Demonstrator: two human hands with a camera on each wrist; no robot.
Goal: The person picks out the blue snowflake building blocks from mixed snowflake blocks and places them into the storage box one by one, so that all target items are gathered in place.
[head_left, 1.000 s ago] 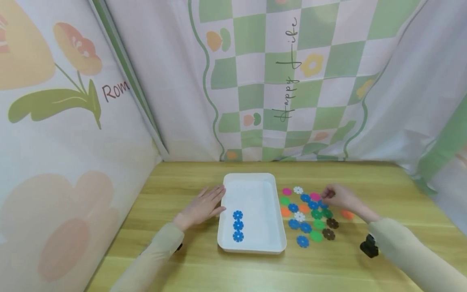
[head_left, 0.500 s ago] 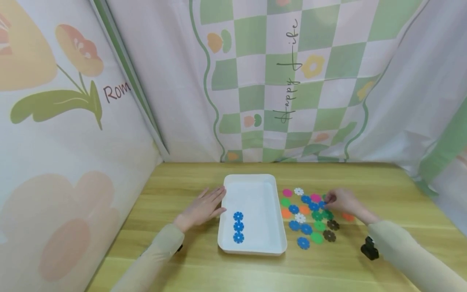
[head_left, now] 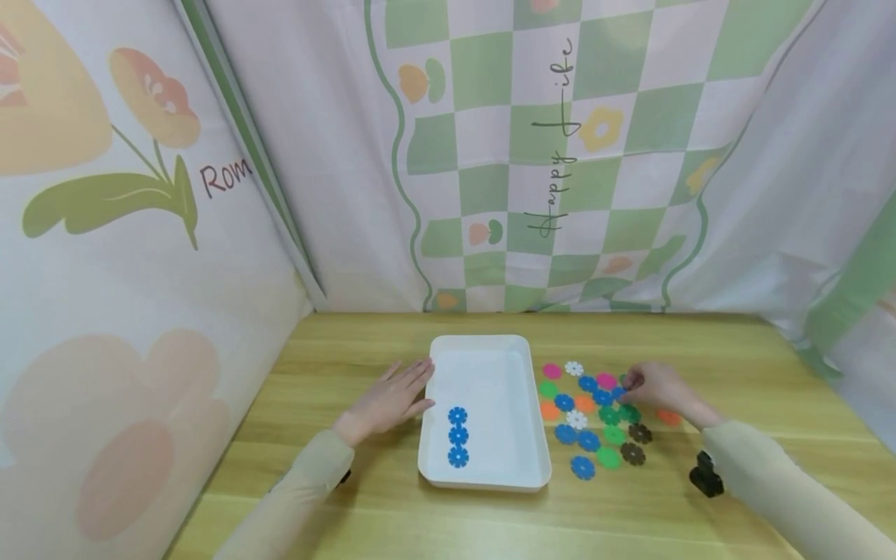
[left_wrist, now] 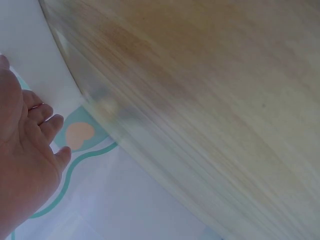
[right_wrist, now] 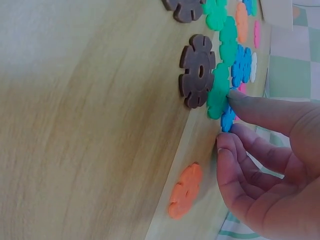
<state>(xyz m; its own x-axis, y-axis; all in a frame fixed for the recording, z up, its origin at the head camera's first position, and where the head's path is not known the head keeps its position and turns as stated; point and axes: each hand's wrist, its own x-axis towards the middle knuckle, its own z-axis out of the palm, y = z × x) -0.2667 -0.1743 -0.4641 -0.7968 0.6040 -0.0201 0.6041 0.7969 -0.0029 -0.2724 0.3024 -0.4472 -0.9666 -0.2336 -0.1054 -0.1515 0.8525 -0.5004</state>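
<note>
My left hand (head_left: 388, 400) lies with outstretched fingers against the left rim of a white tray (head_left: 500, 412). In the left wrist view its palm and relaxed fingers show at the left edge. Inside the tray, three blue snowflake discs (head_left: 458, 436) are joined in an upright row. My right hand (head_left: 661, 386) is at the back right of a spread of loose snowflake discs. In the right wrist view, its thumb and fingertips pinch the edges of a blue snowflake disc (right_wrist: 228, 119), partly hidden by the thumb, beside a green disc (right_wrist: 218, 92).
Several discs lie right of the tray, among them brown (head_left: 633, 454), light green (head_left: 608, 458), white (head_left: 577, 420) and pink (head_left: 552, 371). An orange disc (head_left: 669, 418) lies apart under the right wrist. A curtain (head_left: 364, 257) hangs behind the wooden table (head_left: 364, 342).
My right hand has shifted slightly right and down onto the blue disc, uncovering more of it. The left hand and the tray's row have stayed put.
</note>
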